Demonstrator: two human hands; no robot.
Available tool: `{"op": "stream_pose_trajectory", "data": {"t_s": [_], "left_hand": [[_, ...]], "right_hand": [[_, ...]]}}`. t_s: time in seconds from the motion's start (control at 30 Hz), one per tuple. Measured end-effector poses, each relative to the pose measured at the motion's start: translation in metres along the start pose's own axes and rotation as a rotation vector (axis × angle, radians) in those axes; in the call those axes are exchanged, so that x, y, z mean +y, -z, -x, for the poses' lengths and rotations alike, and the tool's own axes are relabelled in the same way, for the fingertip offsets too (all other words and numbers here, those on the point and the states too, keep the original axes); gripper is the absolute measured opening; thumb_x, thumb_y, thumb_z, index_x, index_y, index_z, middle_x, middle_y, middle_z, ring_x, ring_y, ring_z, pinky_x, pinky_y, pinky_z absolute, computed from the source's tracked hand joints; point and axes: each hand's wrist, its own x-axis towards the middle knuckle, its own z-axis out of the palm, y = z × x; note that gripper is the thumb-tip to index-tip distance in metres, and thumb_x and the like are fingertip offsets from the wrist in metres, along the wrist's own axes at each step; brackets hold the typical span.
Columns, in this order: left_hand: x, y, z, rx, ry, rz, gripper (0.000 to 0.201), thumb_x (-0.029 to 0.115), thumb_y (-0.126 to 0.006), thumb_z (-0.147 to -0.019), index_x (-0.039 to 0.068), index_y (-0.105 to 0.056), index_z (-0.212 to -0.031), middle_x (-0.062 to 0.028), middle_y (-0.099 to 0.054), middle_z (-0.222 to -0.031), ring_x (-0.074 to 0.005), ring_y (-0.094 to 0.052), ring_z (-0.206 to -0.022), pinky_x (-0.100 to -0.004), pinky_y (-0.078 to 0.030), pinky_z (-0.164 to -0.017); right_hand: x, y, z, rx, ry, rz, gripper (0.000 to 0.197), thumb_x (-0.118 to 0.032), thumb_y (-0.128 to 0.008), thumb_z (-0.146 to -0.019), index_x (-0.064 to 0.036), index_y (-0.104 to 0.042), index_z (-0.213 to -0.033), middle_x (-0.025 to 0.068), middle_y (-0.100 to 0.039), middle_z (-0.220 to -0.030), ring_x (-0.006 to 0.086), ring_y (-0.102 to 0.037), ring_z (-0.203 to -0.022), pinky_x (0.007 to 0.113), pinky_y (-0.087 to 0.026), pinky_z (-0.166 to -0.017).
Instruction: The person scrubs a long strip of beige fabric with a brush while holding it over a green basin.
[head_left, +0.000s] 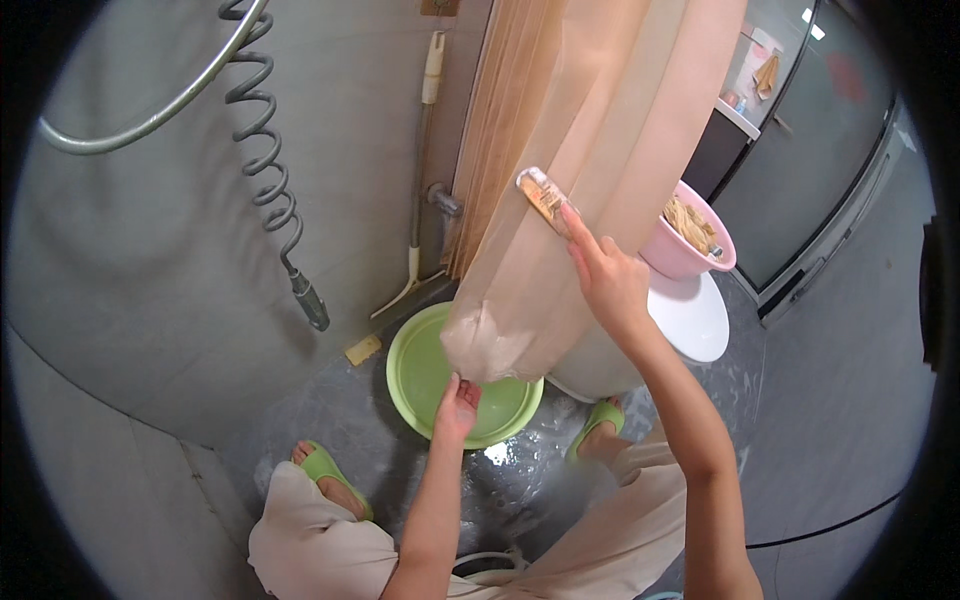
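Observation:
A pale pink shower curtain (570,250) hangs down in front of me, its wet, bunched lower end over a green basin (402,385) on the floor. My left hand (458,407) is closed on the curtain's bottom edge, just above the basin's near side. Higher up, my right hand (612,283) grips a small scrubbing brush (544,199) and lays it against the curtain. Its bristles are hidden from this side. The basin seems to have water in it.
A pink tub (665,252) with tan cloth stands on the white toilet lid (700,318) at right. Left are a coiled hose with a sprayer (310,302) and a floor squeegee (416,255). A yellow sponge (363,350) lies on the wet floor (400,480).

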Motion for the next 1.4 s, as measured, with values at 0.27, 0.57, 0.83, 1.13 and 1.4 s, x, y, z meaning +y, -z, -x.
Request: {"op": "stream_pose_trajectory", "data": {"t_s": [0.27, 0.57, 0.83, 1.13, 1.4], "left_hand": [[0.012, -0.042, 0.039, -0.207, -0.042, 0.206, 0.044, 0.012, -0.059, -0.087, 0.004, -0.047, -0.129, -0.011, -0.054, -0.129, -0.0271, -0.049, -0.121, -0.0442, -0.037, -0.106], [0.017, -0.053, 0.057, -0.084, -0.126, -0.229, 0.049, 0.038, -0.042, -0.099, 0.005, -0.041, -0.136, -0.0116, -0.049, -0.135, -0.0284, -0.046, -0.125, -0.0469, -0.034, -0.109], [0.039, 0.004, 0.065, -0.456, -0.09, 0.052, 0.046, 0.037, -0.035, -0.101, 0.008, -0.042, -0.136, -0.0102, -0.049, -0.136, -0.0248, -0.046, -0.127, -0.0421, -0.035, -0.109], [0.017, -0.072, 0.116, -0.109, -0.205, -0.122, 0.048, 0.037, -0.035, -0.101, 0.006, -0.042, -0.137, -0.01, -0.049, -0.137, -0.0279, -0.047, -0.125, -0.0441, -0.035, -0.108], [0.01, -0.076, 0.134, -0.161, -0.167, 0.005, 0.055, 0.045, -0.03, -0.1, 0.009, -0.035, -0.142, -0.0071, -0.042, -0.143, -0.0278, -0.039, -0.131, -0.0444, -0.028, -0.111]], "right_hand": [[0.01, -0.027, -0.01, -0.03, -0.074, 0.06, 0.057, -0.017, -0.066, -0.084, -0.0306, -0.048, -0.136, 0.0047, -0.05, -0.061, 0.0232, -0.054, -0.048, 0.037, -0.043, -0.041], [-0.05, -0.083, 0.032, -0.152, 0.019, -0.087, 0.063, -0.017, -0.059, -0.084, -0.0311, -0.039, -0.141, 0.0059, -0.054, -0.062, 0.0215, -0.056, -0.045, 0.037, -0.044, -0.038], [-0.141, -0.073, 0.185, -0.427, 0.447, -0.273, 0.073, -0.016, -0.055, -0.079, -0.0311, -0.031, -0.146, 0.0056, -0.051, -0.061, 0.0161, -0.053, -0.04, 0.031, -0.04, -0.031], [-0.126, -0.05, 0.155, -0.524, 0.144, -0.369, 0.072, -0.014, -0.059, -0.078, -0.0278, -0.036, -0.144, 0.0094, -0.057, -0.067, 0.0222, -0.055, -0.042, 0.037, -0.043, -0.035], [-0.144, -0.025, 0.168, -0.613, -0.15, -0.453, 0.068, -0.012, -0.057, -0.08, -0.0227, -0.035, -0.144, 0.0107, -0.06, -0.063, 0.0276, -0.061, -0.049, 0.04, -0.05, -0.044]]}}
